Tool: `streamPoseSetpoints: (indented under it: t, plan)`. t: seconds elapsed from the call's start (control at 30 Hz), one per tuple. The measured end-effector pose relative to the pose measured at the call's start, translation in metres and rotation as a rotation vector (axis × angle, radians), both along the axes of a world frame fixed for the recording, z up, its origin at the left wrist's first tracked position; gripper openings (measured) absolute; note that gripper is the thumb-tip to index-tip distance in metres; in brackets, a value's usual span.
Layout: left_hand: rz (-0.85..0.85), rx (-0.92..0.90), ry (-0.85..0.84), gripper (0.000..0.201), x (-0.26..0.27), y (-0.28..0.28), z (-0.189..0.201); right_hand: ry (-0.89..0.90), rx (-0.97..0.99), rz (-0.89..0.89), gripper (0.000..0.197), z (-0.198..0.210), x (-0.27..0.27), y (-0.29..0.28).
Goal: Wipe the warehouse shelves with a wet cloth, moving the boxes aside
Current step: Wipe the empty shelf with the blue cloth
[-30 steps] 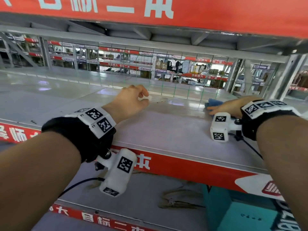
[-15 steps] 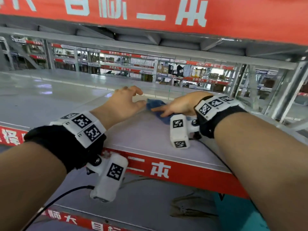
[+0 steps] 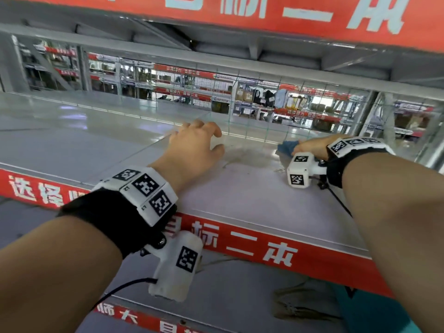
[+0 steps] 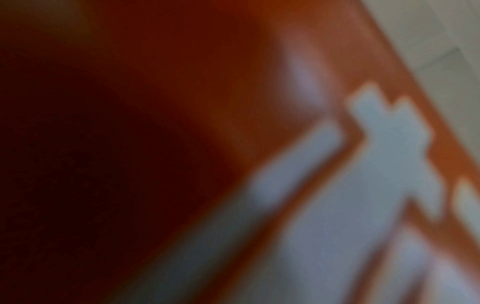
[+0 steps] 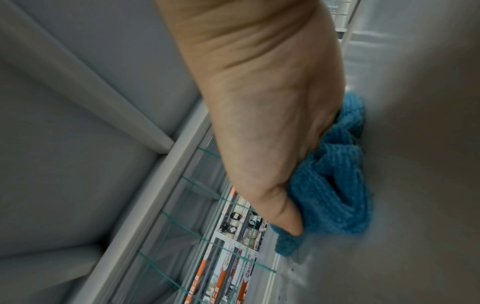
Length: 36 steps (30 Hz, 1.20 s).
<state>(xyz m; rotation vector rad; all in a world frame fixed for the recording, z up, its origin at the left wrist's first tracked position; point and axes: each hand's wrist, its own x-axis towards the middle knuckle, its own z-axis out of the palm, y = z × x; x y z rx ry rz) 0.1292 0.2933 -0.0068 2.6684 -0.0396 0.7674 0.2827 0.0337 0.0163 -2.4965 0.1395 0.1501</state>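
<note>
Logged left hand [image 3: 194, 145] over shelf [image 3: 240, 195], fingers loosely curled, apart, holding nothing. Judged cloth [image 3: 286, 145] soft, light, damp, prone to bunching; best pressed under palm. Found bunched toward back under right hand [image 3: 312, 146], fingers laid nearly straight, pressing. Flagged green mesh [image 3: 247, 131] behind as snag risk.

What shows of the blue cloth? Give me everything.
The cloth is teal-blue and ribbed like knitted microfibre, bunched into soft folds. It lies on the grey shelf, toward its back, under the right hand, whose thumb presses on its edge. Part of it is hidden by that hand. Whether it is wet cannot be judged.
</note>
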Motion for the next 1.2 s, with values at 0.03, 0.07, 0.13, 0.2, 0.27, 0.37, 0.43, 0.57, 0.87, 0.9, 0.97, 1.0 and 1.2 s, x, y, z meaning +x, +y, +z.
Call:
streamPoseSetpoints:
  t: [0.03, 0.07, 0.13, 0.2, 0.27, 0.37, 0.43, 0.57, 0.87, 0.9, 0.97, 1.0, 1.2]
  plan:
    - [-0.004, 0.003, 0.0, 0.036, 0.001, 0.0, 0.0, 0.041, 0.052, 0.006, 0.034, -0.002, -0.001, 0.003]
    - [-0.008, 0.003, -0.003, 0.036, 0.003, 0.0, 0.0, 0.063, 0.079, 0.038, 0.026, -0.002, 0.003, 0.008]
    - [-0.016, -0.004, -0.009, 0.035, 0.006, 0.0, -0.001, 0.075, 0.018, 0.124, 0.014, 0.002, 0.006, 0.017]
    - [-0.026, -0.02, -0.007, 0.033, 0.008, 0.0, -0.002, 0.085, -0.074, 0.214, 0.025, 0.004, 0.014, 0.028]
    - [-0.03, -0.036, -0.016, 0.032, 0.009, 0.0, -0.003, 0.058, -0.132, 0.263, 0.071, 0.002, 0.047, 0.032]
    - [-0.038, -0.076, -0.023, 0.031, 0.01, 0.003, -0.004, 0.162, -0.232, 0.379, 0.132, -0.007, 0.091, 0.056]
    - [-0.045, -0.086, -0.026, 0.029, 0.011, 0.003, -0.005, 0.199, -0.221, 0.465, 0.105, 0.004, 0.04, 0.086]
    - [-0.079, -0.093, -0.074, 0.027, 0.009, 0.001, -0.004, 0.279, -0.278, 0.568, 0.049, 0.022, -0.08, 0.119]
    - [-0.22, -0.103, -0.091, 0.027, -0.011, 0.001, 0.0, 0.157, -0.433, 0.402, 0.054, 0.011, -0.162, 0.078]
    - [-0.23, -0.077, -0.089, 0.027, -0.015, 0.002, 0.0, 0.122, -0.419, 0.315, 0.052, 0.009, -0.165, 0.067]
    - [-0.251, -0.02, -0.099, 0.027, -0.022, 0.007, -0.002, 0.059, -0.4, 0.162, 0.048, 0.004, -0.174, 0.047]
    - [-0.262, 0.002, -0.106, 0.027, -0.025, 0.01, -0.003, 0.045, -0.398, 0.104, 0.047, 0.002, -0.178, 0.039]
    - [-0.295, -0.001, -0.08, 0.025, -0.039, 0.039, -0.011, -0.029, -0.323, 0.073, 0.043, -0.008, -0.202, 0.072]
